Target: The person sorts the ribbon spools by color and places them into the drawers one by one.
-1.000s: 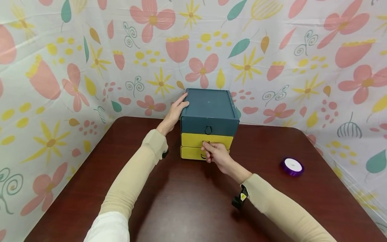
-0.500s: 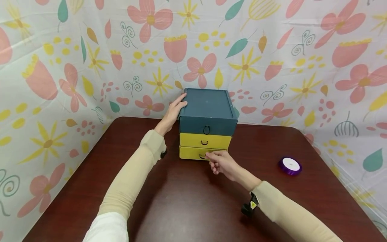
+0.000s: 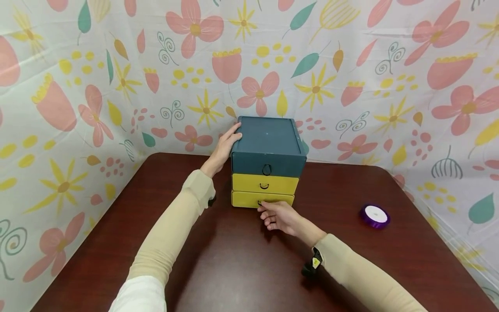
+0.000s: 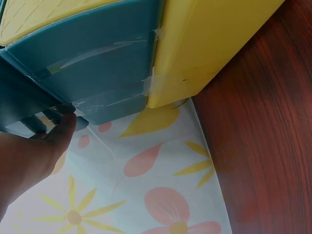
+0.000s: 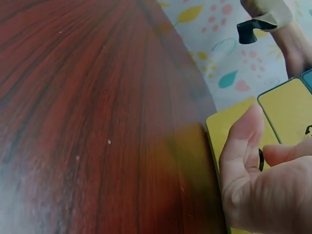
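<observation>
A stacked drawer box (image 3: 269, 136) stands at the back of the table, blue on top with two yellow drawers below. My left hand (image 3: 223, 149) rests against its upper left edge, fingers spread along the top; in the left wrist view the thumb lies on the blue side. My right hand (image 3: 281, 217) is at the bottom yellow drawer (image 3: 243, 199), with thumb and forefinger on its small black handle (image 5: 261, 160). The middle yellow drawer (image 3: 249, 183) has its handle uncovered. Both yellow fronts look closed.
A purple ribbon spool (image 3: 375, 216) with a white centre lies on the right part of the dark red-brown table (image 3: 234, 268). A flower-patterned cloth (image 3: 331, 65) hangs behind and to the left.
My right hand has gone down from the middle drawer's handle to the bottom drawer's handle and taken hold there. The left hand has stayed on the box's edge.
</observation>
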The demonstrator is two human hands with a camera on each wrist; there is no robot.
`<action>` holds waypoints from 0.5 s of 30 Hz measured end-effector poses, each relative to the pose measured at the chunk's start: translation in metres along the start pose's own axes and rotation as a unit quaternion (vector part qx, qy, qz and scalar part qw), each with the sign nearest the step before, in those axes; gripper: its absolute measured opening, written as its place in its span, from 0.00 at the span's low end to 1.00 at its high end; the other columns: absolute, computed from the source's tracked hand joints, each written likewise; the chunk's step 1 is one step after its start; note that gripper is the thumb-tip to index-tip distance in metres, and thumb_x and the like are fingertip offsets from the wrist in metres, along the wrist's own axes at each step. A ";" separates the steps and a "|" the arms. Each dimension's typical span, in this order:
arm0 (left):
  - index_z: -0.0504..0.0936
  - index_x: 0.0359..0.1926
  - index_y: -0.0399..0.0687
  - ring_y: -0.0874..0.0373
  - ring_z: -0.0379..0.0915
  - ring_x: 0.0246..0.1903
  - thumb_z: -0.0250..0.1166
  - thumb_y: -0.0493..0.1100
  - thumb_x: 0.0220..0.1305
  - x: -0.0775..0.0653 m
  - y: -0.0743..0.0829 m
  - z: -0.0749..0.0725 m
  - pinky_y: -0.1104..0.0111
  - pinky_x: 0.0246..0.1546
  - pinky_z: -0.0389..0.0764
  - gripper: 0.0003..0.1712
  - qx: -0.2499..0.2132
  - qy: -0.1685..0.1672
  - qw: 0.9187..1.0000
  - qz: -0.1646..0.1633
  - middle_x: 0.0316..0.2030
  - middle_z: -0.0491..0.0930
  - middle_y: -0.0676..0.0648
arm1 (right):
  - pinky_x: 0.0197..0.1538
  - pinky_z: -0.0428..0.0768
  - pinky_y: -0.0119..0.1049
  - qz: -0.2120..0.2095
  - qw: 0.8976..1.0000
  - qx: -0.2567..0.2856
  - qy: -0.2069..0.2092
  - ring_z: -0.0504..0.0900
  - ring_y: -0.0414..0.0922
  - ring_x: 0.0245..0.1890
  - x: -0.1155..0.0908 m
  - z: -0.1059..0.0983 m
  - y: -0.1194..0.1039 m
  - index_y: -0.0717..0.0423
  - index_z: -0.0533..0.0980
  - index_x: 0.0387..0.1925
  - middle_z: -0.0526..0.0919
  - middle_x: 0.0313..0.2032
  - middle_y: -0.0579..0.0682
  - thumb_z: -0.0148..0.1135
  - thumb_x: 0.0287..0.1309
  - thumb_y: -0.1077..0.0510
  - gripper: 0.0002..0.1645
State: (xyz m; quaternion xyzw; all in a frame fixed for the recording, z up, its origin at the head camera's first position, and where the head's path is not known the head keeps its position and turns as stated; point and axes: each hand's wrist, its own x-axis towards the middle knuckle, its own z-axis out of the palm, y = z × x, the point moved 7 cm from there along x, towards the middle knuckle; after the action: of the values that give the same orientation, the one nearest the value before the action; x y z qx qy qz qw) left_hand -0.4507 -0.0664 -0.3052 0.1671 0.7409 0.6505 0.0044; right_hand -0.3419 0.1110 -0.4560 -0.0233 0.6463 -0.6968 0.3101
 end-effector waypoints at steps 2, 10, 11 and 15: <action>0.53 0.75 0.65 0.56 0.38 0.76 0.47 0.55 0.73 0.000 0.000 0.000 0.52 0.74 0.50 0.32 -0.001 -0.001 1.000 -0.001 0.77 0.43 0.56 | 0.28 0.76 0.29 -0.003 1.000 0.010 0.003 0.73 0.37 0.20 0.002 0.000 0.000 0.64 0.73 0.45 0.78 0.23 0.43 0.47 0.73 0.51 0.18; 0.52 0.76 0.65 0.56 0.35 0.77 0.46 0.55 0.74 -0.001 0.001 0.000 0.52 0.74 0.47 0.32 0.006 -0.001 1.000 0.003 0.77 0.42 0.56 | 0.26 0.75 0.28 -0.013 0.999 0.006 0.029 0.72 0.36 0.19 0.002 0.001 0.002 0.68 0.70 0.48 0.77 0.22 0.42 0.46 0.73 0.55 0.17; 0.53 0.76 0.65 0.56 0.35 0.77 0.46 0.55 0.74 -0.001 0.001 0.000 0.52 0.74 0.47 0.32 0.006 -0.001 1.000 0.003 0.77 0.42 0.56 | 0.26 0.74 0.28 -0.014 0.999 0.003 0.033 0.72 0.36 0.19 0.002 0.001 0.002 0.68 0.70 0.49 0.77 0.21 0.42 0.46 0.73 0.56 0.17; 0.53 0.75 0.66 0.56 0.37 0.77 0.46 0.56 0.73 0.000 0.000 0.000 0.52 0.74 0.48 0.32 0.006 -0.001 1.000 -0.001 0.77 0.42 0.56 | 0.25 0.72 0.28 -0.014 0.999 0.000 0.045 0.70 0.36 0.18 0.000 0.002 0.004 0.70 0.70 0.50 0.76 0.20 0.42 0.47 0.73 0.56 0.18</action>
State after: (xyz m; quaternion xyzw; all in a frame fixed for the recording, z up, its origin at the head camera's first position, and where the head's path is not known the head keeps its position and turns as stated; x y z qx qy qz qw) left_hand -0.4504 -0.0662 -0.3052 0.1671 0.7448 0.6460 0.0051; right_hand -0.3391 0.1098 -0.4596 -0.0008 0.6595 -0.7013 0.2705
